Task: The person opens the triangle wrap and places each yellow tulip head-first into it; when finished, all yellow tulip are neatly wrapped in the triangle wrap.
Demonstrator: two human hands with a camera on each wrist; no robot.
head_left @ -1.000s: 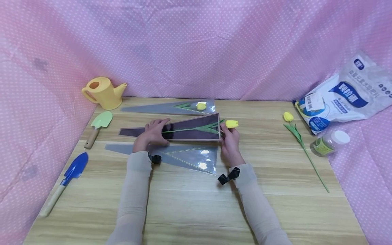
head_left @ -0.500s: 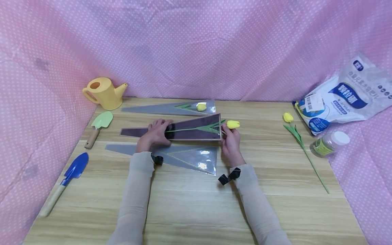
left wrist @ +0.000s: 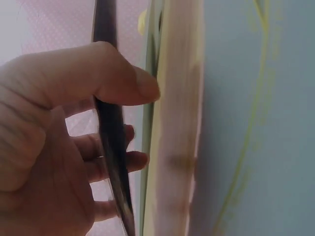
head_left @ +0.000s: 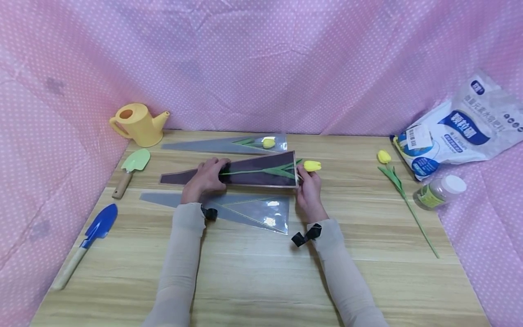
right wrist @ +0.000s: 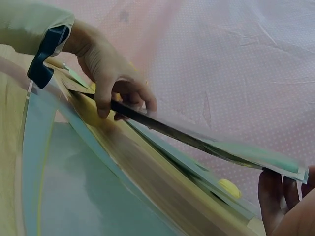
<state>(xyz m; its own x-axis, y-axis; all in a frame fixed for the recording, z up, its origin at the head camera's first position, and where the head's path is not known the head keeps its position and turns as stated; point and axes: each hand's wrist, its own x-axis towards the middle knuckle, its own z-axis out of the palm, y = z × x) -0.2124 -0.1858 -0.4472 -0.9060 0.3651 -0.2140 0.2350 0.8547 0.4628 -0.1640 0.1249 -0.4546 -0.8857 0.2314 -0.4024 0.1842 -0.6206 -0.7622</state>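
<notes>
One dark sleeve (head_left: 245, 180) is held over the middle of the table (head_left: 253, 281), its wide mouth facing 3 o'clock; a yellow tulip (head_left: 312, 166) appears to lie stem-first inside, bloom outside. The work looks partway along: at 12 o'clock, the far sleeve (head_left: 200, 146) has a second tulip (head_left: 268, 143) fully inside. At 6 o'clock, the near sleeve (head_left: 253, 208) shows no flower, and at 3 o'clock a loose tulip (head_left: 396, 180) lies bare, so both seem left to do. The left hand (head_left: 206, 178) grips the narrower part, thumb on the near edge, fingers beyond. The right hand (head_left: 310, 190) holds the mouth with bent fingers beside the bloom; whether it touches the stem is unclear.
</notes>
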